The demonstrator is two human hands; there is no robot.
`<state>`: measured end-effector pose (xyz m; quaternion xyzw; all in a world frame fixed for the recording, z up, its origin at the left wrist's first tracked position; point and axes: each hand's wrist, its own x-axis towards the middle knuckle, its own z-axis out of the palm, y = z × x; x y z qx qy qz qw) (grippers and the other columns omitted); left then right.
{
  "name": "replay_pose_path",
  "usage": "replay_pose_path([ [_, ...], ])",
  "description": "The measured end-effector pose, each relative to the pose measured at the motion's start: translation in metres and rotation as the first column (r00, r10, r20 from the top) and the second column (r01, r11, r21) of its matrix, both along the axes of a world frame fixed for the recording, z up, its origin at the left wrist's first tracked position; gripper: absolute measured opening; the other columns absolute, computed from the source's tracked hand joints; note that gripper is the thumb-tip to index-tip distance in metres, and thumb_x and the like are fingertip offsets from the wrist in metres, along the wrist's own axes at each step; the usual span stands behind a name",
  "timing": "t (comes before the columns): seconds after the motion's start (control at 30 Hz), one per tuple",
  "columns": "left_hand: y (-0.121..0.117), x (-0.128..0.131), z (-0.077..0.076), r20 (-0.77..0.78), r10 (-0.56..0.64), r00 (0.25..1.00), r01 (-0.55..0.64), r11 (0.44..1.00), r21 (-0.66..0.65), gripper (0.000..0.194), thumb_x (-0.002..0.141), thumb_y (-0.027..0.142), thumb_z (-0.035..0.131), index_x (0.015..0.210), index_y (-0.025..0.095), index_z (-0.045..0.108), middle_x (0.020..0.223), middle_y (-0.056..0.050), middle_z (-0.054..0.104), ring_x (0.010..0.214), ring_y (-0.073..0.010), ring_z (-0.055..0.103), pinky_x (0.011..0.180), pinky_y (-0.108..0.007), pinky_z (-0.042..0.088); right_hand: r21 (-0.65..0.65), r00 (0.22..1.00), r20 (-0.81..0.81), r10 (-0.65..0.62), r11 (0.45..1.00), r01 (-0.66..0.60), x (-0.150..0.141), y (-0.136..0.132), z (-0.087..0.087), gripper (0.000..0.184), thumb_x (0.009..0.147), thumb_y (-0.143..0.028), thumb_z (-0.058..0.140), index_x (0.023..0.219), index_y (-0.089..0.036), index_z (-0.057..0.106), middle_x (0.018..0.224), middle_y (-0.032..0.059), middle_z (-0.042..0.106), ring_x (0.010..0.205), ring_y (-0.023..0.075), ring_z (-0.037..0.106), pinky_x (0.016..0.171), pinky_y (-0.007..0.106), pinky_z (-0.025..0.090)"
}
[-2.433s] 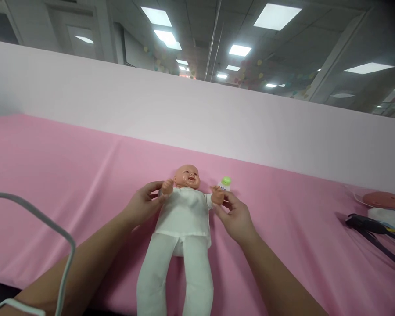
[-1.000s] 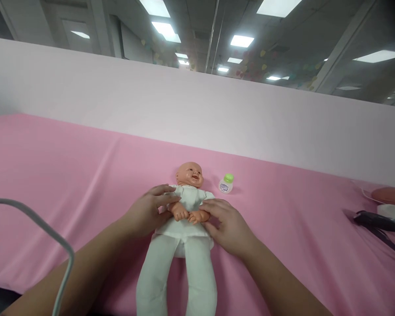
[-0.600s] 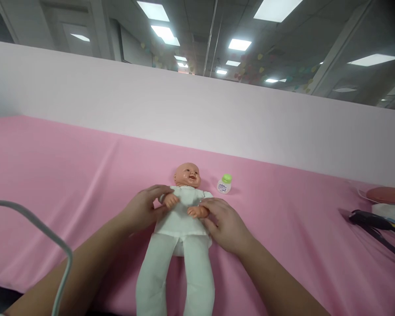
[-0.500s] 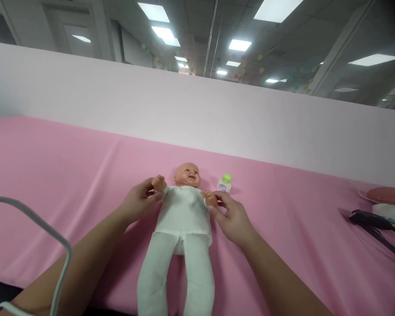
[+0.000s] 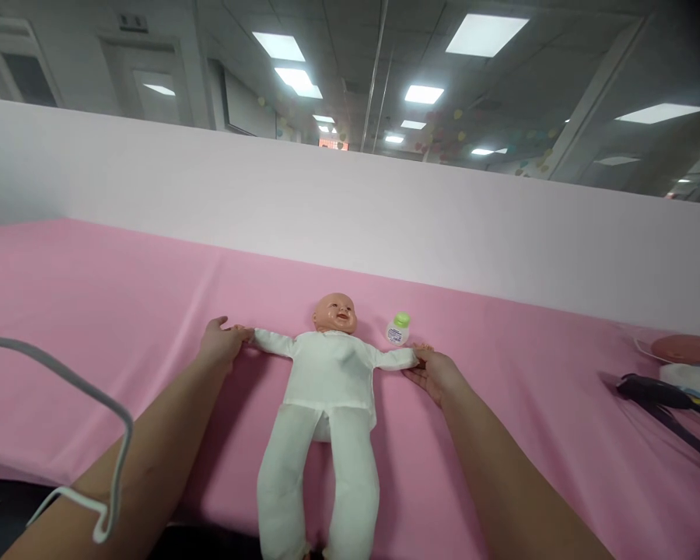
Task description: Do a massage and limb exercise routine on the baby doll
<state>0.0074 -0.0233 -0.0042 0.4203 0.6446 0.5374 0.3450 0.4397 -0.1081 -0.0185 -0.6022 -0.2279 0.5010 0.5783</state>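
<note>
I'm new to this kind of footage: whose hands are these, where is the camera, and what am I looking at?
There's no machine here. The two bare hands belong to a person wearing the camera on their head, so you look forward and down, roughly as they do. A doll in white clothes lies face up on a pink cover. The left hand holds one of its outstretched arms near the end, and the right hand holds the other. A small green-capped bottle sits near the doll's head. A grey cable crosses the left side.
</note>
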Motion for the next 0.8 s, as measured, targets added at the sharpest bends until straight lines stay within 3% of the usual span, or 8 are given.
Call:
replay_pose_path([
  [0.1,-0.005,-0.003,0.001,-0.078,0.052,0.996,-0.057,0.996,-0.065,0.101,0.064,0.027,0.083,0.154,0.019,0.039,0.139,-0.021,0.062,0.101,-0.0324,0.073,0.072,-0.038,0.061,0.002,1.0,-0.012,0.007,1.0,-0.007,0.003,-0.001,-0.001,0.025,0.083,-0.016,0.07,0.108,-0.016,0.069,0.099,0.0107,0.077,0.097,0.025,0.077,0.089,0.038,0.066],
  [0.23,-0.008,-0.007,0.001,-0.233,0.053,0.971,-0.07,0.995,-0.069,0.105,0.063,0.028,0.083,0.157,0.019,0.038,0.155,-0.024,0.049,0.118,-0.0371,0.067,0.08,-0.04,0.06,0.015,1.0,-0.005,0.028,1.0,-0.028,0.001,-0.002,-0.002,0.028,0.084,-0.016,0.07,0.112,-0.016,0.069,0.101,0.0104,0.078,0.094,0.0244,0.077,0.088,0.038,0.067],
  [0.37,-0.016,-0.011,0.002,-0.287,0.067,0.955,-0.091,0.993,-0.071,0.103,0.067,0.033,0.082,0.158,0.018,0.036,0.155,-0.024,0.049,0.124,-0.0412,0.063,0.087,-0.046,0.059,0.016,0.999,0.012,0.033,0.999,-0.033,-0.002,-0.004,0.0,0.026,0.083,-0.014,0.07,0.109,-0.016,0.069,0.1,0.0101,0.078,0.095,0.0242,0.077,0.088,0.037,0.066],
  [0.53,-0.04,-0.001,0.012,-0.34,0.087,0.936,-0.072,0.996,0.057,0.081,0.08,0.036,0.072,0.154,0.024,0.041,0.155,-0.018,0.051,0.137,-0.0353,0.056,0.099,-0.046,0.055,0.028,0.999,0.034,0.039,0.999,-0.04,-0.005,-0.006,0.003,0.022,0.082,-0.013,0.069,0.103,-0.017,0.069,0.096,0.0093,0.077,0.096,0.0243,0.077,0.089,0.037,0.066],
  [0.7,-0.055,0.011,0.014,-0.401,0.035,0.916,-0.008,0.998,0.069,0.069,0.084,0.034,0.069,0.149,0.025,0.048,0.145,-0.015,0.059,0.136,-0.033,0.057,0.105,-0.045,0.051,0.06,0.997,0.064,0.051,0.997,-0.055,-0.005,-0.006,0.002,0.024,0.078,-0.009,0.068,0.101,-0.017,0.069,0.093,0.008,0.077,0.095,0.0242,0.077,0.089,0.039,0.066],
  [0.8,-0.053,0.01,0.01,-0.437,-0.008,0.9,0.015,1.0,0.012,0.065,0.085,0.034,0.067,0.146,0.021,0.051,0.132,-0.015,0.067,0.125,-0.0325,0.064,0.099,-0.044,0.053,0.102,0.996,0.084,0.037,0.994,-0.045,-0.003,-0.004,-0.002,0.024,0.077,-0.009,0.068,0.1,-0.016,0.069,0.092,0.0091,0.077,0.092,0.0254,0.077,0.086,0.043,0.067],
])
